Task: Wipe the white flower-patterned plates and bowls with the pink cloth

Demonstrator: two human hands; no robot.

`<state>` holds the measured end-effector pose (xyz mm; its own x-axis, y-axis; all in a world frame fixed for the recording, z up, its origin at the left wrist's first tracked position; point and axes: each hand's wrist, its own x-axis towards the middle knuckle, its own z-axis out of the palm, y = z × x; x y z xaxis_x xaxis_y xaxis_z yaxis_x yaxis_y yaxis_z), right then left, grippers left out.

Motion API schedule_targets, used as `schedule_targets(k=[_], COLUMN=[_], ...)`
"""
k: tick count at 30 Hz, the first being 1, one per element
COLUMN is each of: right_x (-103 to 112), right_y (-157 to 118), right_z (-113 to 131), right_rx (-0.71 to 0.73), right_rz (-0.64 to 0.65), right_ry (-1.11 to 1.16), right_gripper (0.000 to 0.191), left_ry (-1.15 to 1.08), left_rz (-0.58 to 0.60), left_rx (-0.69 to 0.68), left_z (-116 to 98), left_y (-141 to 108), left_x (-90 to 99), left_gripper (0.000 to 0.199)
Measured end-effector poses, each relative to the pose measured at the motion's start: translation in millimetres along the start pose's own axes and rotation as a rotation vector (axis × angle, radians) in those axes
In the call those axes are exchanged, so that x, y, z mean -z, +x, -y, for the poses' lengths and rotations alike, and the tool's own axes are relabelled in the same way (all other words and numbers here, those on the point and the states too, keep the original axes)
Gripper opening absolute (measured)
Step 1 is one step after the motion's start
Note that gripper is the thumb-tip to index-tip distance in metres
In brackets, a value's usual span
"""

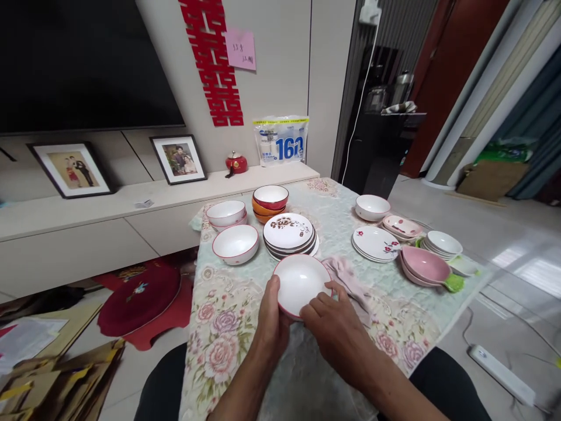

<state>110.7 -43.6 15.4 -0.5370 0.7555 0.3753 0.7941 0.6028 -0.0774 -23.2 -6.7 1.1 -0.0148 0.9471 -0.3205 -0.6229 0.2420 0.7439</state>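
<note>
A white bowl with a red rim (302, 283) is held tilted above the near part of the table, its inside facing me. My left hand (270, 313) grips its left side, thumb along the rim. On the right, my right hand (333, 316) has its fingers curled over the near right rim. Beneath and beside the bowl lies a crumpled pink cloth (348, 286). Just behind is a stack of plates (289, 233), the top one with brown flowers. A similar red-rimmed bowl (235, 244) stands left of the plates.
More stacked bowls (226, 213) and red and orange bowls (270, 202) stand behind. To the right are flowered plates (376, 244), a white bowl (372, 207), pink dishes (425, 266) and small white bowls (443, 242). A flowered cloth (223, 356) covers the table. A red stool (140, 298) stands left.
</note>
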Motion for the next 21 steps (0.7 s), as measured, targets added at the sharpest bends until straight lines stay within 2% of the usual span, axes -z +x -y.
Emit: schedule_targets(k=[3, 6, 8, 11, 14, 16, 19, 21], right_x=[-0.4, 9.9, 22.3, 45.8, 68.8, 80.8, 91.2, 92.3], right_y=[-0.4, 1.2, 5.1, 16.2, 32.3, 43.5, 57.5, 64.1], right_z=[-7.9, -23.4, -42.2, -84.9, -138.5, -173.5, -217.1, -239.3], right_rx=[-0.042, -0.092, -0.114, -0.21, -0.342, -0.423, -0.546, -0.649], right_rz=[-0.077, -0.135, -0.162, -0.135, -0.05, -0.044, 0.016, 0.09], right_ry=[-0.006, -0.002, -0.021, -0.109, -0.26, -0.321, -0.392, -0.436], right_gripper=[0.027, 0.024, 0.02, 0.014, 0.015, 0.015, 0.012, 0.018], left_ry=[-0.039, 0.059, 0.161, 0.334, 0.492, 0.549, 0.567, 0.556], left_rz=[0.033, 0.073, 0.042, 0.025, 0.046, 0.059, 0.057, 0.044], left_rx=[0.013, -0.004, 0.001, -0.031, -0.055, -0.053, -0.046, -0.039], left_z=[0.5, 5.1, 9.8, 15.9, 18.7, 19.7, 21.5, 22.7], left_y=[0.3, 2.1, 3.4, 4.5, 5.1, 5.8, 7.5, 8.7], left_x=[-1.5, 1.6, 3.8, 5.3, 5.5, 5.9, 6.7, 6.9], left_gripper=[0.07, 0.069, 0.067, 0.059, 0.049, 0.044, 0.039, 0.038])
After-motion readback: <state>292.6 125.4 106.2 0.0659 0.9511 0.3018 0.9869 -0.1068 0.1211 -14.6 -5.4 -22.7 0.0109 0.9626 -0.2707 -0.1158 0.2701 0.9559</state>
